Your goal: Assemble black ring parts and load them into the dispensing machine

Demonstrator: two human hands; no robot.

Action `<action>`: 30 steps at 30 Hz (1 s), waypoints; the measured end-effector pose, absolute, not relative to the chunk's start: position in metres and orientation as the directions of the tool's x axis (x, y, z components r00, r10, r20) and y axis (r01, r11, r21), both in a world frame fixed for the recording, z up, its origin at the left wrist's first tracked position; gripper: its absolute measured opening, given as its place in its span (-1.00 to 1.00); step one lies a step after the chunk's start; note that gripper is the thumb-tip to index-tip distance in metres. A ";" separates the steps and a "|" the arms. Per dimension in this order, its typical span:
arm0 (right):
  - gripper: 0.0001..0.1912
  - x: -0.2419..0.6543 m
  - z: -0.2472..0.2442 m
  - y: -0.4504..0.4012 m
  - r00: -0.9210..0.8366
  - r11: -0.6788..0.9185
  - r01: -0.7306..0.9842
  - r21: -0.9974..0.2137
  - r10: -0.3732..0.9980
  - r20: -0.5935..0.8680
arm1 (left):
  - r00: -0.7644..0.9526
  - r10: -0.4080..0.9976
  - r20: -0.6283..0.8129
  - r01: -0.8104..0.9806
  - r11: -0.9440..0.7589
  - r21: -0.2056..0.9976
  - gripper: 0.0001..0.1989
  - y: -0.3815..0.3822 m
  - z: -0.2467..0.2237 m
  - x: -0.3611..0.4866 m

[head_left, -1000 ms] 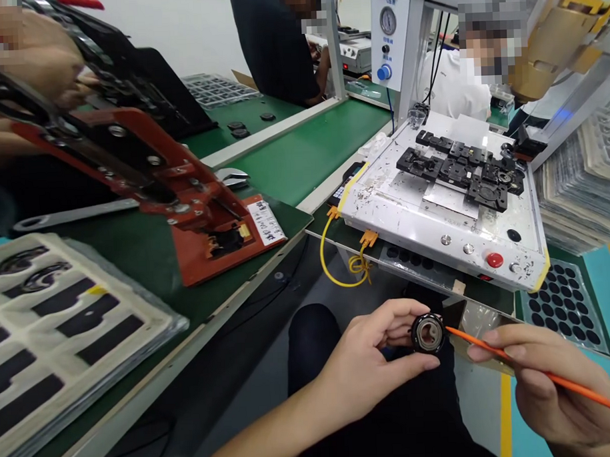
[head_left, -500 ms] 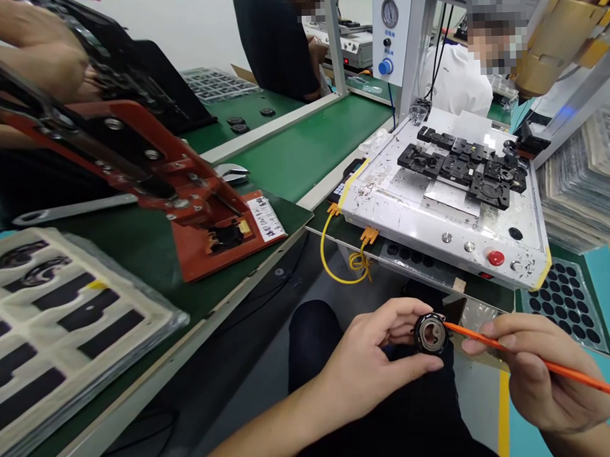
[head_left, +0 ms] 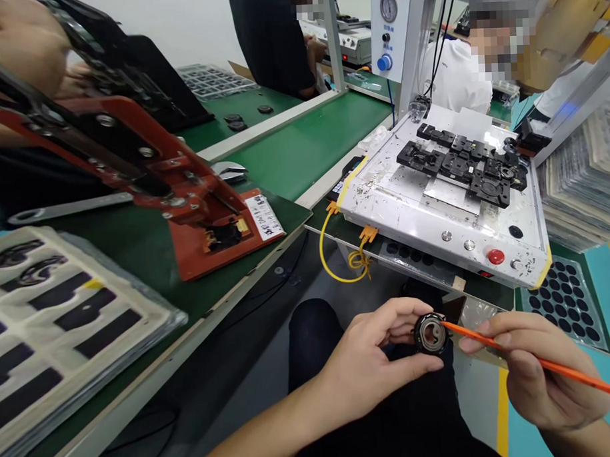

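Note:
My left hand [head_left: 374,359] grips a small round black part with metal rings inside, perhaps a lens barrel [head_left: 431,334], between thumb and fingers above my lap. Its ringed face is turned up toward me. In my right hand [head_left: 544,367] is a thin orange stick [head_left: 489,342], pinched between thumb and fingers. The stick's tip touches the right upper rim of the round part; whether it has a blade or point there is too small to tell. My fingers hide part of the round part's left side.
A white machine [head_left: 435,217] with black fixtures stands ahead. Left are a red toggle press [head_left: 210,252], a wrench [head_left: 74,206] and stacked trays [head_left: 101,262]. A sheet of black discs [head_left: 562,299] lies right. A co-worker's arm [head_left: 23,45] reaches in at upper left.
The stick's tip has shifted very slightly on the round part's rim. Both hands otherwise keep their hold and place; the view has moved a little.

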State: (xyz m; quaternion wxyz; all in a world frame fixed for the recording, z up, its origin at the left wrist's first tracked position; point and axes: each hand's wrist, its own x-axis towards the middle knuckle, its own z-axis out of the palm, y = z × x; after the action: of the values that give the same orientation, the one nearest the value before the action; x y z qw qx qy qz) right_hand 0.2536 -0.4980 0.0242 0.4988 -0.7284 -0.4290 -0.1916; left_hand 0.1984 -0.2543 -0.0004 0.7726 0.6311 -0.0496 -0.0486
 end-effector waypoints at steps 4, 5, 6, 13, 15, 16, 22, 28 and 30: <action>-0.82 0.256 0.026 -0.496 0.530 -0.135 0.837 -0.530 0.435 0.728 | 0.990 -0.140 0.011 0.015 0.187 0.982 -0.51 -0.253 0.000 0.199; -0.82 0.256 0.026 -0.495 0.533 -0.139 0.836 -0.530 0.434 0.726 | 0.990 -0.141 0.009 0.018 0.184 0.983 -0.51 -0.253 0.000 0.199; -0.82 0.256 0.026 -0.495 0.535 -0.143 0.835 -0.531 0.434 0.725 | 0.990 -0.143 0.005 0.021 0.181 0.983 -0.51 -0.253 0.001 0.199; -0.83 0.255 0.026 -0.499 0.560 -0.167 0.818 -0.550 0.452 0.695 | 0.988 -0.157 0.006 0.025 0.196 0.980 -0.52 -0.254 0.001 0.199; -0.83 0.256 0.026 -0.500 0.565 -0.174 0.814 -0.555 0.459 0.685 | 0.988 -0.155 0.006 0.024 0.192 0.981 -0.51 -0.254 0.000 0.198; -0.83 0.256 0.026 -0.500 0.564 -0.176 0.814 -0.554 0.467 0.681 | 0.988 -0.152 0.007 0.022 0.189 0.982 -0.51 -0.254 -0.001 0.198; -0.83 0.257 0.025 -0.502 0.532 -0.167 0.833 -0.528 0.507 0.678 | 0.987 -0.157 0.017 0.015 0.203 0.979 -0.51 -0.254 -0.002 0.199; -0.81 0.258 0.026 -0.501 0.527 -0.163 0.837 -0.522 0.498 0.689 | 0.989 -0.148 -0.005 0.033 0.186 0.982 -0.51 -0.254 0.001 0.199; -0.81 0.259 0.025 -0.501 0.524 -0.155 0.837 -0.525 0.505 0.686 | 0.989 -0.150 -0.006 0.033 0.181 0.983 -0.51 -0.254 0.001 0.198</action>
State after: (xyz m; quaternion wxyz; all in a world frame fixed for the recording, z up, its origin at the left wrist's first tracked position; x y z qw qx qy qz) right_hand 0.2585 -0.5012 0.0248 0.4649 -0.7388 -0.4541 -0.1784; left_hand 0.1979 -0.2539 0.0007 0.7672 0.6370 -0.0458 -0.0596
